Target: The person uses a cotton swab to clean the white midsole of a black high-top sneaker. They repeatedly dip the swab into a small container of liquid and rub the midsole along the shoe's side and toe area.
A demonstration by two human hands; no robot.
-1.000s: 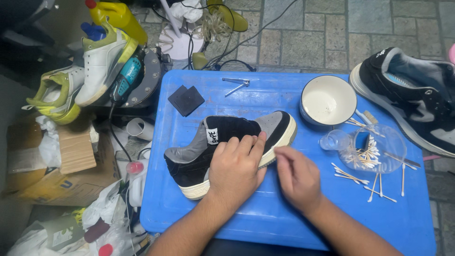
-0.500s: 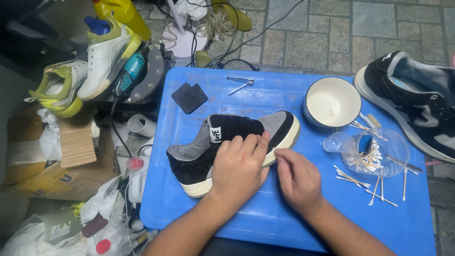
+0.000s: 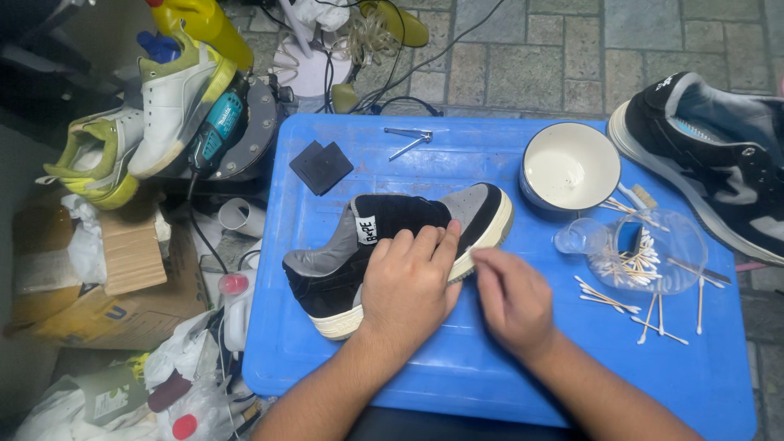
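- Against the frame half a second before, I saw little change: the black and grey sneaker (image 3: 384,245) lay on the same spot of the blue desk (image 3: 506,367), with both hands placed on it as before.
- The right hand (image 3: 514,300) had crept slightly toward the toe end of the sole; the view itself had shifted a touch.
- The left hand (image 3: 407,287) lay flat over the side of the sneaker, its fingers (image 3: 425,245) stretched out close together and pressing the shoe down rather than wrapping around it.
- The right hand sat just beside the sole edge, fingers (image 3: 488,263) curled and pinched together at the cream rim; I could not tell whether they held anything.
- The sneaker lay on its side near the middle of the desk, toe pointing to the far right, heel toward the near left.
- A white bowl (image 3: 569,166) stood beyond the right hand, near the far edge.
- Cotton swabs (image 3: 629,269) lay scattered to the right, some on a clear lid (image 3: 665,245).
- Two black pads (image 3: 321,167) and small metal pliers (image 3: 408,139) lay at the far side.
- Another dark sneaker (image 3: 719,163) rested off the desk at the right.
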